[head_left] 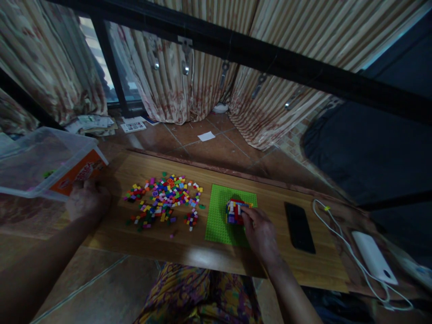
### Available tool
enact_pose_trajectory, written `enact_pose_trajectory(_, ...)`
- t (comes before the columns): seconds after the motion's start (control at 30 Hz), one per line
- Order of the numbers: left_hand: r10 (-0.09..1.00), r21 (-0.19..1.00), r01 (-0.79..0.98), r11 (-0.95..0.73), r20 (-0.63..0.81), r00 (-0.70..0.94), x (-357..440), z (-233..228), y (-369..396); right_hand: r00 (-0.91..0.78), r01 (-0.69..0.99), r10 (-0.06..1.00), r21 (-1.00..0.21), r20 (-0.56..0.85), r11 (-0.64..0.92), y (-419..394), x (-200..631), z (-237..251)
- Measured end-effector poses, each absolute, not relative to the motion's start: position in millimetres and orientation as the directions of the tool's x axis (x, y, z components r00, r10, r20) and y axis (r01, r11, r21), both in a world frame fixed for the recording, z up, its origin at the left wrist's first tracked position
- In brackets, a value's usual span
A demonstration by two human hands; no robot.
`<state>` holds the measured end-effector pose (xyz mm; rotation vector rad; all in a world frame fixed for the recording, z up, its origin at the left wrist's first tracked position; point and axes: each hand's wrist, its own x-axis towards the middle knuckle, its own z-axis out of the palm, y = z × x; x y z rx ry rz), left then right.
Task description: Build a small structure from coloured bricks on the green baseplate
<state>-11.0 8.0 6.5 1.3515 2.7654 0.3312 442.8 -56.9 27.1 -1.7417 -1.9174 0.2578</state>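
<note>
A green baseplate (219, 216) lies on a low wooden board (189, 247). On it stands a small build of red, white, blue and yellow bricks (233, 211). My right hand (259, 234) grips that build from its right side. A spread of many small coloured bricks (162, 198) lies left of the plate. My left hand (86, 200) rests at the board's left end, fingers on the near corner of a clear plastic box (40, 162) with an orange label.
A black phone (299, 227) lies flat right of the baseplate. Further right sit a white power bank (373, 256) and its white cable (337, 234). Curtains, papers and tiled floor lie beyond the board. My patterned clothing shows below it.
</note>
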Motion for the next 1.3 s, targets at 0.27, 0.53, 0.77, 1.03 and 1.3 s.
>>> enact_pose_trajectory(0.27, 0.790, 0.219, 0.775, 0.592, 0.029, -0.612, -10, 10, 8, 0.106, 0.792, 0.976, -0.610, 0.191, 0.034, -47, 436, 25)
enact_pose_trajectory(0.53, 0.789, 0.204, 0.773, 0.600, 0.009, -0.615, -14, 9, 8, 0.132, 0.756, 0.980, -0.655, 0.148, -0.003, -46, 439, 29)
enact_pose_trajectory(0.77, 0.783, 0.222, 0.766, 0.603, 0.019, -0.622, -10, 12, 8, 0.172, 0.740, 0.973, -0.672, 0.154, -0.024, -46, 431, 30)
enact_pose_trajectory(1.03, 0.772, 0.213, 0.754, 0.621, 0.004, -0.636, -4, 19, 6, -0.013, 0.797, 0.989, -0.596, 0.147, 0.099, -44, 444, 28)
enact_pose_trajectory(1.3, 0.785, 0.196, 0.771, 0.607, 0.005, -0.619, -11, 12, 8, -0.137, 0.864, 0.988, -0.480, 0.066, 0.152, -45, 454, 39)
